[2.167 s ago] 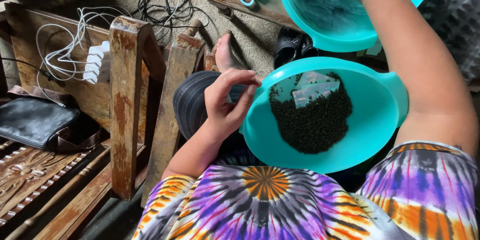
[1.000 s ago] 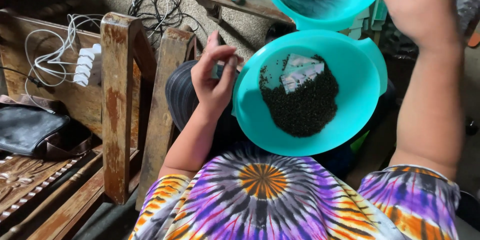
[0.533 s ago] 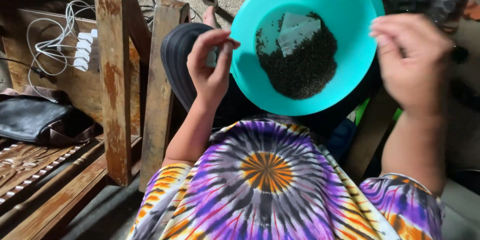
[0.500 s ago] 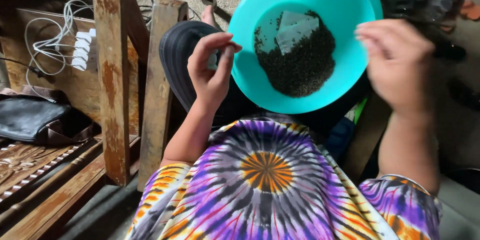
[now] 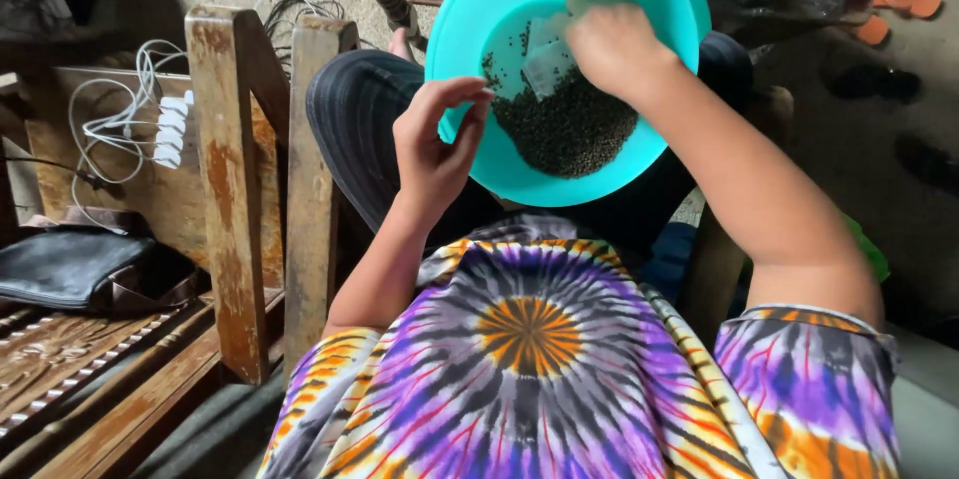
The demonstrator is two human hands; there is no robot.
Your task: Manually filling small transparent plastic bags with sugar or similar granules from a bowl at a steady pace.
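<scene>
I see my left hand [image 5: 435, 144] gripping the rim of the turquoise bowl [image 5: 667, 24] at upper centre; my right hand [image 5: 611, 39] inside pinches a clear packet [image 5: 547, 64] above dark seeds [image 5: 569, 129].

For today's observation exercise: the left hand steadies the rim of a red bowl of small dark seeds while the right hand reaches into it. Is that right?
Not quite. The head view shows the bowl is turquoise, not red. The left hand steadies its rim, and the right hand reaches into the dark seeds.
</scene>
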